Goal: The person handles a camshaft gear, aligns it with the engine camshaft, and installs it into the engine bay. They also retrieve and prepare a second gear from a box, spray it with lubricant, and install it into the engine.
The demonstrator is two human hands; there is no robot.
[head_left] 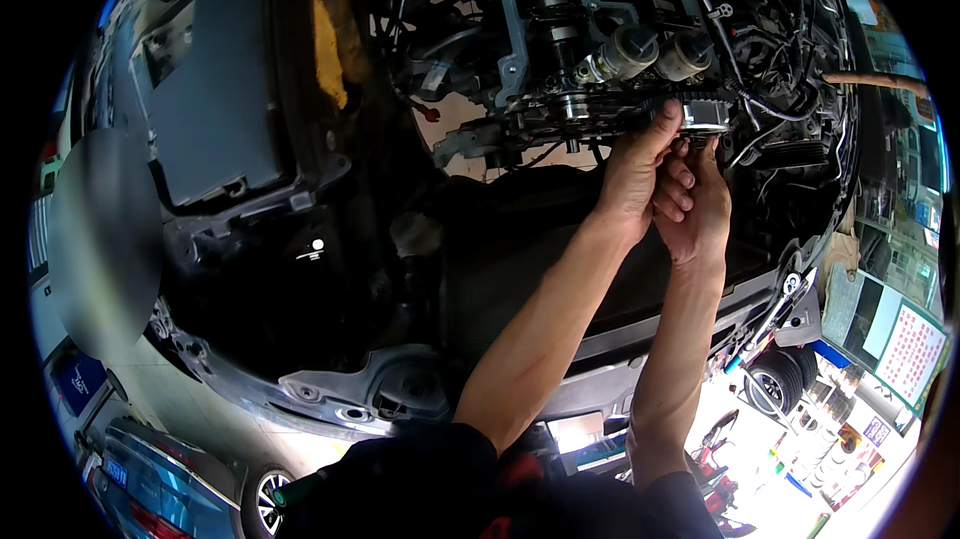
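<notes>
L hand [632, 174], R hand [703, 211] on gear [706, 117]; red-marked chart [911, 351].

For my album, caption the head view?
Left hand and right hand meet at a sprocket of an opened car engine.

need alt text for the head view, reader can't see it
A person's left hand and right hand meet at a shiny metal part on an exposed car engine, below two metal cylinders. A blue car stands at lower left.
</notes>
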